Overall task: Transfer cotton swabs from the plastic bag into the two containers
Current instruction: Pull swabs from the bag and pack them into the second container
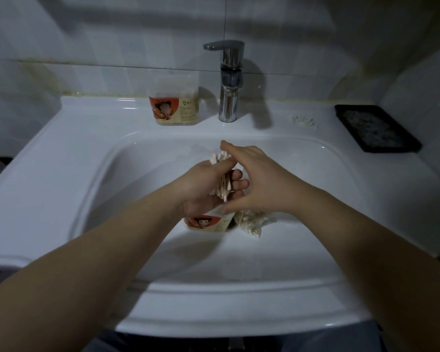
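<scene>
Over the sink basin my left hand (206, 185) grips a bundle of cotton swabs (219, 158), white tips sticking out above and below the fist. My right hand (254, 181) lies over the bundle with straight fingers, touching its top and bottom ends. Under my hands a clear container with a red label (206, 222) stands in the basin, mostly hidden. The plastic bag (252, 221) with more swabs lies right beside it. A second clear container (174, 102) stands on the back ledge left of the tap.
The chrome tap (229, 80) rises at the back centre of the white sink (61, 158). A few loose swabs (304, 120) lie on the ledge right of it. A black tray (376, 128) sits at the far right. Tiled wall behind.
</scene>
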Demonstrator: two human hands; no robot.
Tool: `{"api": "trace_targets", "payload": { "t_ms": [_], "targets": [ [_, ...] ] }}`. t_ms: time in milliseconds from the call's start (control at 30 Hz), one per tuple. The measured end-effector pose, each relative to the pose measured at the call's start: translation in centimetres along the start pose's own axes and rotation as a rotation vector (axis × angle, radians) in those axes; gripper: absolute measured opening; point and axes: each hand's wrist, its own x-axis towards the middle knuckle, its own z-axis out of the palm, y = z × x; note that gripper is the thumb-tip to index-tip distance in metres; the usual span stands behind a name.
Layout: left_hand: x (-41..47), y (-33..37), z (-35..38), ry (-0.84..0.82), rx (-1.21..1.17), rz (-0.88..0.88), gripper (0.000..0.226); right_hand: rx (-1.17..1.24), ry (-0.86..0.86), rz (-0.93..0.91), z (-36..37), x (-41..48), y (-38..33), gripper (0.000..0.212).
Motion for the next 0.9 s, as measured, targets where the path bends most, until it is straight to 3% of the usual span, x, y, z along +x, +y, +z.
{"api": "trace_targets", "payload": {
  "t_ms": [200, 367, 533, 700, 900],
  "targets": [
    [0.1, -0.1, -0.4, -0.006, 0.012, -0.021, 0.017, -0.070, 0.112, -0.039, 0.2, 0.6, -0.3, 0.100],
    [0.2, -0.3, -0.3, -0.003, 0.059, -0.011, 0.021, -0.045, 0.045, -0.055, 0.1, 0.2, -0.6, 0.116],
    [0.4, -0.4, -0.3, 0.013, 0.072, -0.013, 0.020, -0.145, 0.097, -0.088, -0.2, 0.3, -1.3, 0.101],
    [0.0, -0.4, 0.2, 0.038, 0.116, 0.004, 0.027, -0.019, 0.018, -0.076, 0.0, 0.1, -1.2, 0.118],
    [0.1, -0.3, 0.2, 0.055, 0.114, 0.004, 0.023, -0.043, 0.119, -0.132, 0.4, 0.5, -1.5, 0.087]
  ]
}}
